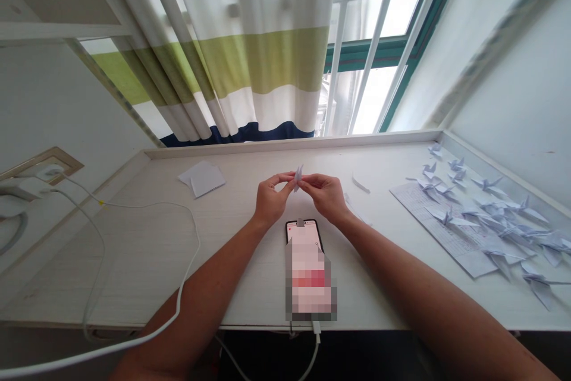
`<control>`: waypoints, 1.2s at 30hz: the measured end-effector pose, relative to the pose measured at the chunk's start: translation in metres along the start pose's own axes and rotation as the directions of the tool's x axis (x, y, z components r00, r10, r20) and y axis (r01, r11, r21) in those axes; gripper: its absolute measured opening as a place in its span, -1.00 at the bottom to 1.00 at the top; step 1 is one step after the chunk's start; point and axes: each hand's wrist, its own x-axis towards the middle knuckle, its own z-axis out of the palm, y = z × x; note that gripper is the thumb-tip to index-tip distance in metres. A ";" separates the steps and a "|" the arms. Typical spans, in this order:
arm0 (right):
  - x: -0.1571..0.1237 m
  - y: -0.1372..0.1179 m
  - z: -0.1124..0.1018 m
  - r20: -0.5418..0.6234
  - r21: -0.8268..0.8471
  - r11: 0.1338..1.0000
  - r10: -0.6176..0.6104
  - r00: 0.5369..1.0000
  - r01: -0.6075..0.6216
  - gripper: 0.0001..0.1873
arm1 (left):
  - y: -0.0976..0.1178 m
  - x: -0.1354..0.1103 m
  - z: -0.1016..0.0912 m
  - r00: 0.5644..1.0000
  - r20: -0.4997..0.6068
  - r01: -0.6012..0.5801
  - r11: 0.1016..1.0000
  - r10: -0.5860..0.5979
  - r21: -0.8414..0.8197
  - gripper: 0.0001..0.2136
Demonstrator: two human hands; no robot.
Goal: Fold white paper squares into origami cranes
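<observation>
Small pale-lilac folded paper piece: being pinched from both sides above the white table's middle, toward its far edge. Left hand and right hand: forearms converging, wrists hovering, each grip closing fingertips on the paper.

Your left forearm and your right forearm are both bare along the whole length that shows, up to the wrists. Your left hand and your right hand are bare as well. The fingers are too small here to tell if one carries a ring.
</observation>
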 end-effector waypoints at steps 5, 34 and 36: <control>0.002 -0.001 -0.002 -0.028 0.015 1.000 0.004 1.000 -0.004 -0.62 | 0.000 0.001 0.001 1.000 0.008 -0.002 0.998 0.003 -0.061 -0.82; 0.004 -0.005 -0.009 0.052 -0.059 0.997 0.044 0.998 -0.041 -0.65 | -0.002 0.003 -0.003 0.978 0.114 0.186 0.977 -0.173 -0.106 -0.72; 0.004 -0.003 -0.009 0.064 -0.107 0.994 0.032 0.997 -0.025 -0.65 | -0.003 0.004 -0.005 0.981 0.105 0.165 0.986 -0.161 -0.036 -0.70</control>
